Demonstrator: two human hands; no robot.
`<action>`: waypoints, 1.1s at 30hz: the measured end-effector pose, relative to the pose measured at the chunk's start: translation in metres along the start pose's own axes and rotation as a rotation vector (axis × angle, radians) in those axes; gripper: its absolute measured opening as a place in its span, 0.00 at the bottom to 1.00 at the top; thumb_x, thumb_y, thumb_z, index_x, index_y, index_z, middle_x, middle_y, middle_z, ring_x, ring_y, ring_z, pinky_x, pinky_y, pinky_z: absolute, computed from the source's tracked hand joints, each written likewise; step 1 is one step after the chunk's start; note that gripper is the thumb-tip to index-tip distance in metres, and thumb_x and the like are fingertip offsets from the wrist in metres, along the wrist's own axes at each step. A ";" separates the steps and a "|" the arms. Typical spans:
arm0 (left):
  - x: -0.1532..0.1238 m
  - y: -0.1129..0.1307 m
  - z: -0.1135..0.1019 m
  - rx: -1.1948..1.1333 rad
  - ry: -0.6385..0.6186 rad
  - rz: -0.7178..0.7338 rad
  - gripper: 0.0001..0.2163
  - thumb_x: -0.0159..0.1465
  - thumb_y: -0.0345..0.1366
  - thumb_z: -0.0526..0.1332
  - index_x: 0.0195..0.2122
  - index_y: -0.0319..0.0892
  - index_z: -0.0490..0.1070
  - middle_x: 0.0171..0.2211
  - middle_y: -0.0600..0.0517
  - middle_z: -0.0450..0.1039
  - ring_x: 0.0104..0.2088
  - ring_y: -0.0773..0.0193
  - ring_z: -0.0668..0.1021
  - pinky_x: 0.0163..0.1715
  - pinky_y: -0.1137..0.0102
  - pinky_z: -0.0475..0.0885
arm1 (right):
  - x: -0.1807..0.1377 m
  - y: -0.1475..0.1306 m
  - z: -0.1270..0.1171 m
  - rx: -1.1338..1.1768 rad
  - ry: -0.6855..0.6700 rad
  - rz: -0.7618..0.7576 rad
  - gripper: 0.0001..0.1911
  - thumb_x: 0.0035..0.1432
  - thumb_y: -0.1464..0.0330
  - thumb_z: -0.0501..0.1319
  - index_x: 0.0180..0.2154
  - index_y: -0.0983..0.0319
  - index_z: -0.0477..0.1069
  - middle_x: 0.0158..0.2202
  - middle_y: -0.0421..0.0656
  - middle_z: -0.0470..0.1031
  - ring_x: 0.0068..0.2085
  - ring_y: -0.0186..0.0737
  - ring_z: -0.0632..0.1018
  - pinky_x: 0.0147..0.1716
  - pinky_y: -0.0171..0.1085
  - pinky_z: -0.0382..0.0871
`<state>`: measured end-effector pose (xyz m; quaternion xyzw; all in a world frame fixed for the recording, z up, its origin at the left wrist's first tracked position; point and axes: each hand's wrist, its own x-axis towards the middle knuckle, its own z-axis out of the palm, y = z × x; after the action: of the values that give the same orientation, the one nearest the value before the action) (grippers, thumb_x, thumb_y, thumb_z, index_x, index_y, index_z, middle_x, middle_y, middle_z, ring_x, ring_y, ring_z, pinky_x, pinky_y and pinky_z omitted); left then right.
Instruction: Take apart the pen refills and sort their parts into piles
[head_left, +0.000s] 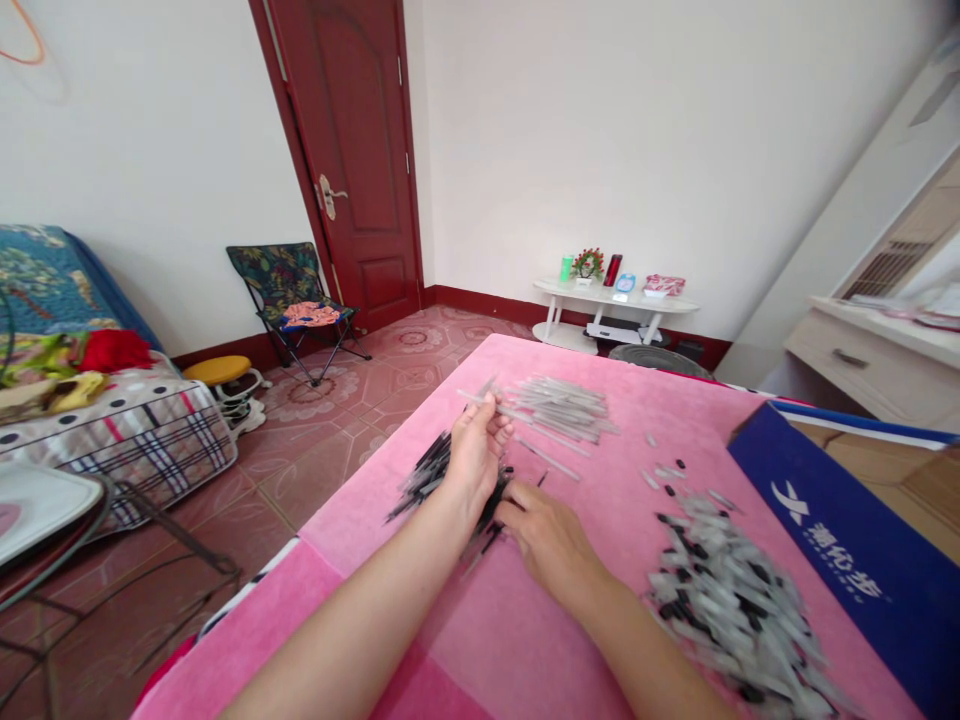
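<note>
My left hand [480, 440] is closed in a pinch on a thin translucent tube [516, 412] that sticks out past the fingers, over the near-left end of a pile of similar pale tubes [566, 405]. Under and beside my left wrist lies a heap of thin black sticks [421, 475], partly covered by the forearm. My right hand [544, 530] bends its fingers together at the right side of that black heap. What its fingertips hold, if anything, is hidden. One loose tube [551, 459] lies between the hands and the pale pile.
A pink cloth [600, 510] covers the table. At right lies a big pile of short translucent and black pieces [739, 600], with a blue cardboard box [847, 560] beyond it. A folding chair [292, 290], yellow stool [217, 370] and low white table [615, 295] stand around.
</note>
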<state>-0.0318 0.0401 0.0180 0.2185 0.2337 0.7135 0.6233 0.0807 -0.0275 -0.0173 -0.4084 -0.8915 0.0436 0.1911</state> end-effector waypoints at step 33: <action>-0.045 -0.033 0.024 -0.428 0.140 -0.490 0.06 0.58 0.22 0.54 0.25 0.33 0.67 0.23 0.50 0.70 0.24 0.75 0.74 0.28 0.82 0.72 | -0.009 0.013 -0.082 0.671 0.861 0.413 0.08 0.51 0.67 0.59 0.34 0.63 0.69 0.33 0.43 0.72 0.35 0.36 0.73 0.30 0.31 0.68</action>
<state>0.0148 0.0003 0.0160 -0.0297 0.1662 0.5884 0.7907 0.1263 -0.0323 0.0527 -0.4717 -0.5729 0.1903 0.6428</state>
